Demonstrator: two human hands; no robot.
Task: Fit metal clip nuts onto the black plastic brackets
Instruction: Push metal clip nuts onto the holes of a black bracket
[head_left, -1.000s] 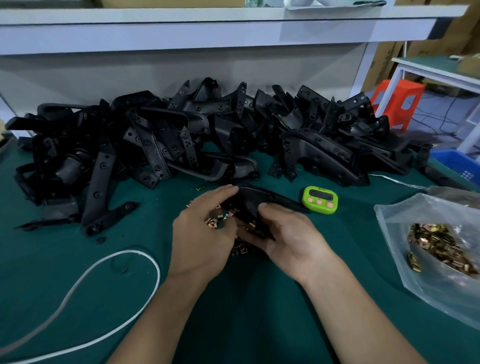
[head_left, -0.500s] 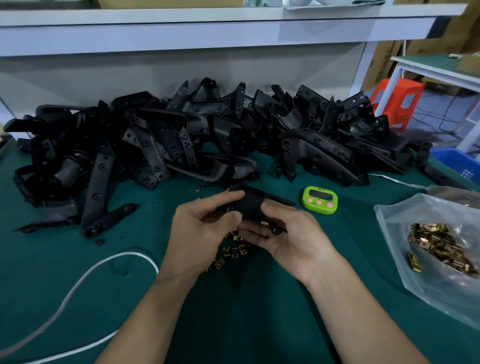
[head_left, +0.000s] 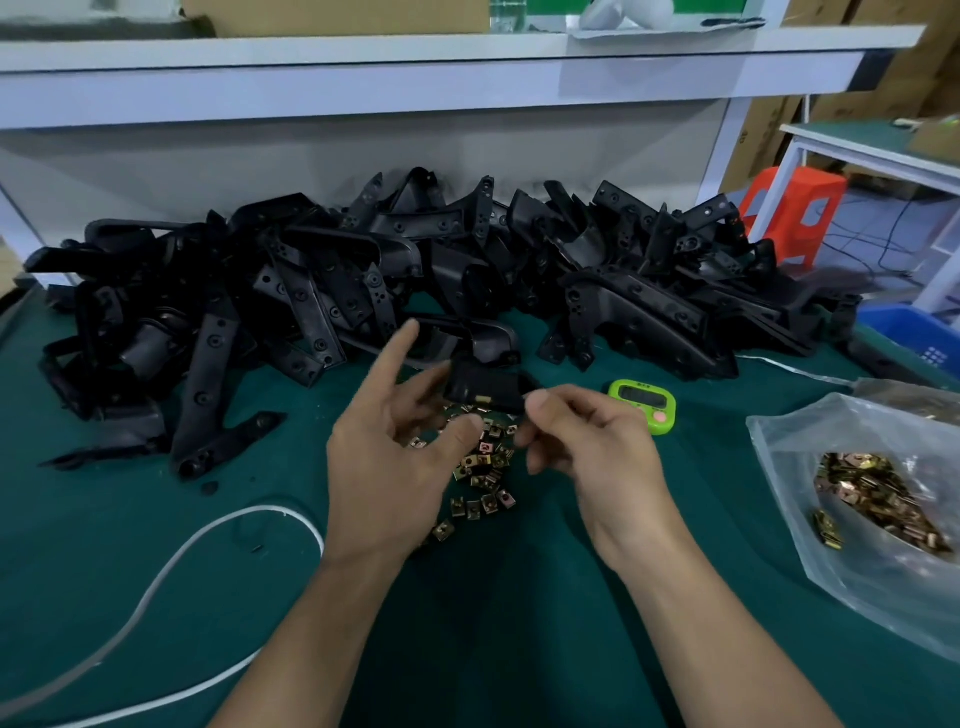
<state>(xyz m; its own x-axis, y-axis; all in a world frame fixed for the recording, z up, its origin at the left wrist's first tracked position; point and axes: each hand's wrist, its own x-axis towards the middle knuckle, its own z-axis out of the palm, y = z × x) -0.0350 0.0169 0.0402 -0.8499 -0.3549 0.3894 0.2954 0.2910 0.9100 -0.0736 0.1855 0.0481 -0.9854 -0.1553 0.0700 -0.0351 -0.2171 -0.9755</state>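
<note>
A small black plastic bracket (head_left: 483, 385) hangs just above the green mat between my hands, with a brass clip nut (head_left: 483, 399) on its lower edge. My right hand (head_left: 587, 447) pinches the bracket's right end between thumb and curled fingers. My left hand (head_left: 395, 457) is spread out to the bracket's left, index finger pointing up; its other fingertips are close to the bracket's left end. Several loose clip nuts (head_left: 480, 470) lie scattered on the mat under my hands.
A long pile of black brackets (head_left: 311, 291) fills the back of the table. A green timer (head_left: 644, 402) sits right of the hands. A clear bag of clip nuts (head_left: 872, 499) lies at the right, a white cable (head_left: 156, 577) at the left, and a blue bin (head_left: 919, 332) beyond the table.
My left hand has let go of the bracket and spread its fingers. The bracket now hangs from my right hand, and the loose clip nuts beneath are uncovered.
</note>
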